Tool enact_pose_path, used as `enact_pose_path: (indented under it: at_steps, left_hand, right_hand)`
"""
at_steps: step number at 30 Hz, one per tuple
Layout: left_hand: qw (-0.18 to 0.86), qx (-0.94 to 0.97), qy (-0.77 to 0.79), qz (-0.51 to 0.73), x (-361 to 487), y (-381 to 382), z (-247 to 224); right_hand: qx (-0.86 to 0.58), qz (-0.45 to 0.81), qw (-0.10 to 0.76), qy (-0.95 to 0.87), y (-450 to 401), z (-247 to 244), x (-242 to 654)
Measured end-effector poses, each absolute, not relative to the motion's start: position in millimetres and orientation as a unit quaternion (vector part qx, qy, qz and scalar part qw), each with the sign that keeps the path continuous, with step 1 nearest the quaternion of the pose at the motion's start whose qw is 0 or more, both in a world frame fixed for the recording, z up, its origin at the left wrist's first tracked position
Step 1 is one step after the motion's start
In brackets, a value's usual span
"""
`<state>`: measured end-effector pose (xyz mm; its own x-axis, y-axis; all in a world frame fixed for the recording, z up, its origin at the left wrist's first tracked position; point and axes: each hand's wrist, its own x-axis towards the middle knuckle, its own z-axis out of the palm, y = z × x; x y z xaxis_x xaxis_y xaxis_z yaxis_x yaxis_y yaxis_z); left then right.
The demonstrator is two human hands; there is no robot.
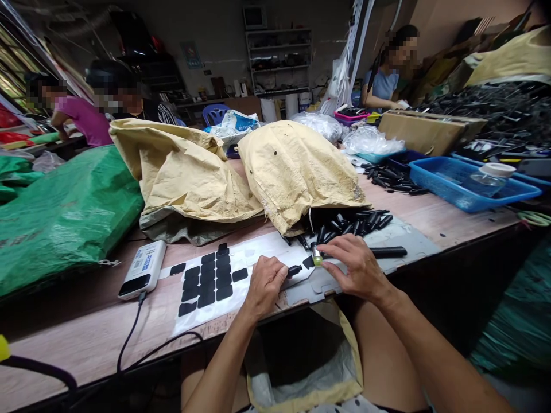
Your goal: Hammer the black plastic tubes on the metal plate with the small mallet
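Observation:
My left hand (267, 282) is closed around a short black cylindrical part (294, 271), whose tip points right. Just right of it, my right hand (355, 265) pinches a small silvery piece with a yellow-green end (317, 256) between thumb and fingers. A pile of black parts (359, 223) lies behind my right hand, under the edge of a beige sack. A long black rod (388, 252) rests on the grey board (422, 246) to the right. Left of my hands, a white sheet (241, 298) bears rows of black rounded squares (207, 284).
Two beige sacks (301, 166) (185, 178) stand behind the hands. A white power bank (143, 268) with a cable and a green sack (69, 206) are left. A blue tray (465, 189) sits right. An open sack (305, 396) hangs below the table edge. Other people sit further back.

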<state>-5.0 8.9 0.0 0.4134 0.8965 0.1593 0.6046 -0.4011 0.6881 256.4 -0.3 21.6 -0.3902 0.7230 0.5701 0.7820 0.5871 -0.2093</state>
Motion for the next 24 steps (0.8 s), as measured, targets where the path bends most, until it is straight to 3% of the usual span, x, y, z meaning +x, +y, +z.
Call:
enact_pose_path:
  at_steps: [7,16,24]
  left_hand:
    - [0.263,0.8,0.469,0.266,-5,8,0]
    - [0.198,0.826,0.469,0.241,-3,8,-6]
    - [0.245,0.812,0.466,0.254,-4,8,0]
  right_hand:
    - [-0.444,-0.041,0.228,-0.865,-7,31,208]
    - [-0.487,0.017,0.231,-0.842,-8,21,196]
    - [-0.457,0.077,0.277,-0.842,-1,27,212]
